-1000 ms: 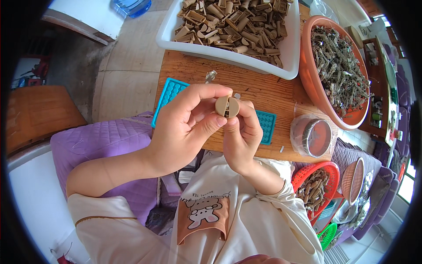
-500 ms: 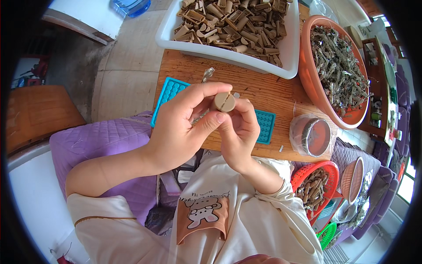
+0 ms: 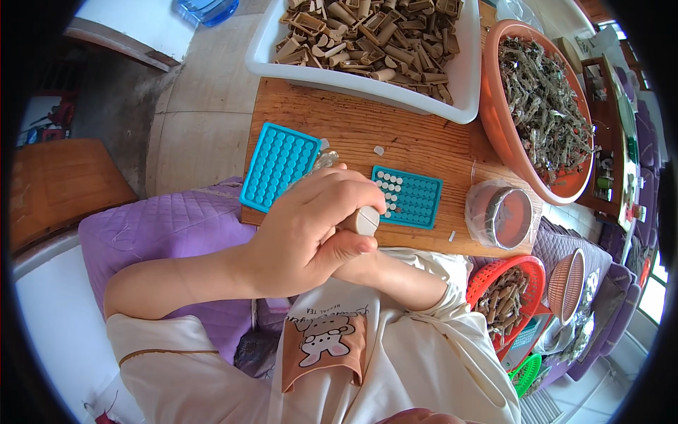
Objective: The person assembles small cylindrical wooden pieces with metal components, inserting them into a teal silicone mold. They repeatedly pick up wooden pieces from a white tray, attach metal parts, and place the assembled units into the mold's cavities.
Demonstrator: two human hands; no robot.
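Note:
My left hand [image 3: 311, 219] is closed round a tan cylinder [image 3: 366, 220]. The cylinder's round end, with a thin seam across it, points out between thumb and forefinger. My right hand [image 3: 359, 268] lies under and behind the left one. Its fingers are hidden, so its grip does not show. Just above my left knuckles a crinkled, clear, shiny piece [image 3: 326, 160] sticks up. Beside the left hand lies a blue tray of round cells [image 3: 281, 166]. Right of the hands, another blue tray [image 3: 422, 198] has small white discs in several cells.
A white bin [image 3: 395, 102] of brown half-shell pieces stands at the table's back. On the right are an orange basin [image 3: 492, 92] of shredded plant-like matter and a bagged round container [image 3: 510, 218]. Below the table edge sits a red basket [image 3: 482, 283] holding brown pieces.
Both hands have come lower and closer to me, and the left now covers the right. The cylinder has tilted with them. More of both blue trays shows.

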